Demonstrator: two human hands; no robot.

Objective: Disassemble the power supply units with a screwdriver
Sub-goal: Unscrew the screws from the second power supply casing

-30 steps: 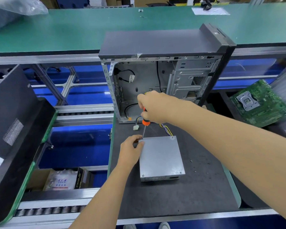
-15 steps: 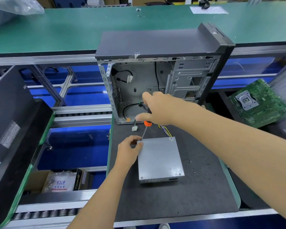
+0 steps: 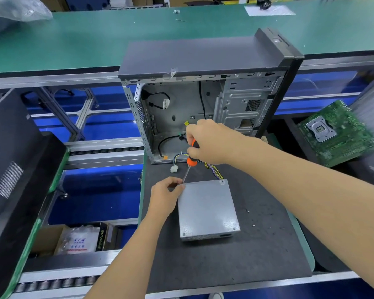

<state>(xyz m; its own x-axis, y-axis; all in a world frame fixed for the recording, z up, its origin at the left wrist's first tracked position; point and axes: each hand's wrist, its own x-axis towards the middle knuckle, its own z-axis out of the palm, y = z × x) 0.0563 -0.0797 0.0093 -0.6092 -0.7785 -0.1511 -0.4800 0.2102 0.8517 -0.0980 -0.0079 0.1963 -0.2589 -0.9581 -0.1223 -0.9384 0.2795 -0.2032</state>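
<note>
A grey metal power supply unit (image 3: 207, 209) lies flat on the dark mat (image 3: 257, 255), its coloured wires (image 3: 214, 170) running off its far edge. My right hand (image 3: 207, 142) grips the orange-and-black screwdriver (image 3: 191, 157); its shaft slants down to the unit's far left corner. My left hand (image 3: 165, 196) rests at that corner, its fingertips pinching at the screwdriver tip.
An open computer case (image 3: 203, 100) stands upright just behind the unit. A green motherboard (image 3: 337, 134) lies at the right. A black panel (image 3: 13, 169) leans at the left. Small loose screws (image 3: 249, 216) dot the mat right of the unit. A green bench (image 3: 95, 39) runs beyond.
My right hand has shifted its hold on the screwdriver handle, turning it at the corner. The left hand and the unit stay in place.
</note>
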